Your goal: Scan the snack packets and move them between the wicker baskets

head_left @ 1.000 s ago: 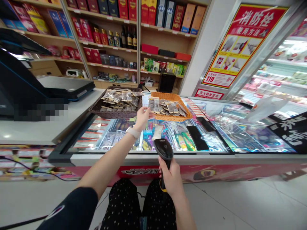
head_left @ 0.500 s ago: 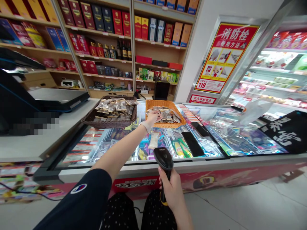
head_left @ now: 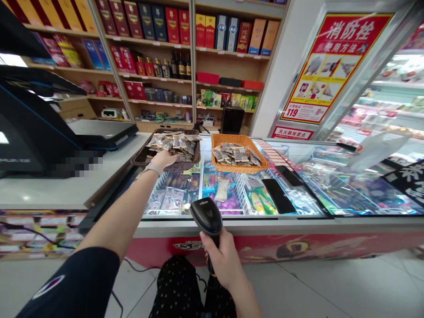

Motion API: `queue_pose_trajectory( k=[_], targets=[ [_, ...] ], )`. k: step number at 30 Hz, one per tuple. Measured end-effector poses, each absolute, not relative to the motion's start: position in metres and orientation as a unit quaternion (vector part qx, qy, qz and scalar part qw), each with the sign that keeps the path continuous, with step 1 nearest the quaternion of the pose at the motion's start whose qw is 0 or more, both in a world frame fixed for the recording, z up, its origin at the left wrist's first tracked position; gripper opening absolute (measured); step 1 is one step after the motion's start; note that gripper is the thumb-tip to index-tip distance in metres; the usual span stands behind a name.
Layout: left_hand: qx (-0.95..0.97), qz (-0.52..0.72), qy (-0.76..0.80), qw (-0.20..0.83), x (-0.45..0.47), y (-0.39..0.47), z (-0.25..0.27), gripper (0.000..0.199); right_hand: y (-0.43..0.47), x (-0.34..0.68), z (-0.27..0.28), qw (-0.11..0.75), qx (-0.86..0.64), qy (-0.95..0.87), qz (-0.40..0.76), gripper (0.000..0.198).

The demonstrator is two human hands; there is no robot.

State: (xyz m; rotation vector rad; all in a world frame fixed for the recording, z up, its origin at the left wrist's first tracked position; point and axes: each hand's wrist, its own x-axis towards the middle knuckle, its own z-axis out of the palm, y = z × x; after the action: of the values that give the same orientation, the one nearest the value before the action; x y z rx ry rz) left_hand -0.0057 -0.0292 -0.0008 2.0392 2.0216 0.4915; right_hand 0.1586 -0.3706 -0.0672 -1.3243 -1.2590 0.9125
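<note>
My left hand (head_left: pixel 164 160) reaches over the front of a dark brown woven basket (head_left: pixel 185 165) filled with small clear packets (head_left: pixel 179 140). Its fingers look stretched out toward these packets; their tips are partly lost against them. Close to my body, my right hand (head_left: pixel 222 256) is closed round the grip of a black barcode scanner (head_left: pixel 208 215), whose head points forward over the freezer's edge. To the right of the brown basket stands an orange woven basket (head_left: pixel 243 168), holding similar packets (head_left: pixel 238 153).
Both baskets rest on a glass-topped chest freezer (head_left: pixel 265 223). Two black phones (head_left: pixel 278 195) lie on its glass. At left, a scale (head_left: pixel 106 130) stands on a counter (head_left: pixel 49 194). A plastic bag (head_left: pixel 380 148) lies at right, with shelves (head_left: pixel 228 53) behind.
My left hand has left the packets in the orange basket and moved left to the brown basket. The scanner stays in my right hand, and the view has shifted.
</note>
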Motion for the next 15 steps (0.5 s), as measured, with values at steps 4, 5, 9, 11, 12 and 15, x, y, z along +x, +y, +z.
queue_pose_trajectory(
  k=[4, 5, 9, 11, 12, 15],
  targets=[
    [0.697, 0.089, 0.698, 0.137, 0.013, -0.006, 0.000, 0.065, -0.375, 0.155, -0.062, 0.518, -0.556, -0.530, 0.377, 0.025],
    [0.699, 0.090, 0.696, 0.136, 0.015, -0.002, -0.002, 0.066, -0.375, 0.156, -0.061, 0.515, -0.559, -0.529, 0.377, 0.025],
    [0.709, 0.104, 0.687, 0.116, 0.014, 0.008, -0.010, 0.063, -0.375, 0.160, -0.061, 0.505, -0.571, -0.525, 0.379, 0.027],
    [0.713, 0.106, 0.681, 0.130, 0.011, 0.011, -0.011, 0.056, -0.374, 0.161, -0.062, 0.505, -0.571, -0.527, 0.376, 0.027],
    [0.711, 0.112, 0.680, 0.142, 0.010, 0.012, -0.012, 0.052, -0.374, 0.162, -0.063, 0.506, -0.571, -0.528, 0.373, 0.027],
    [0.693, 0.189, 0.668, 0.194, 0.009, 0.014, -0.011, 0.037, -0.375, 0.162, -0.065, 0.509, -0.571, -0.532, 0.364, 0.026]
  ],
)
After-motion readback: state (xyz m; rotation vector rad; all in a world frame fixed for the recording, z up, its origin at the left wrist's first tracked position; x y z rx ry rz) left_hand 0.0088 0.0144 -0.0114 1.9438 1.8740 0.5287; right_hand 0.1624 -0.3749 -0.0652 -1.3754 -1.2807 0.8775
